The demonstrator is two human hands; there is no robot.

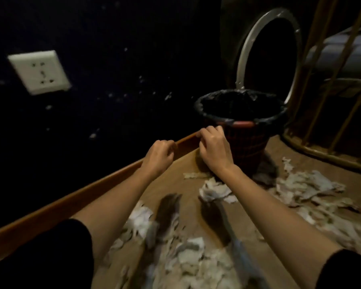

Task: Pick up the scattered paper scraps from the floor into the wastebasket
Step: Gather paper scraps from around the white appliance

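Paper scraps (196, 257) litter the wood floor (188, 163) beneath my forearms, the spread running from bottom centre out to the right. A baseboard (71, 197) edges the dark wall on the left. My left hand (159, 155) and right hand (214, 147) hover with fingers curled; I cannot tell what they hold. The wastebasket (241, 122) stands upright just beyond, with a rattan frame (321, 147) crowding its right.

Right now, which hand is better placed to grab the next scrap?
Right, probably. The right hand is closest to the nearest scraps and beside the wastebasket; the big pile lies on its side too. The left hand is by the baseboard.
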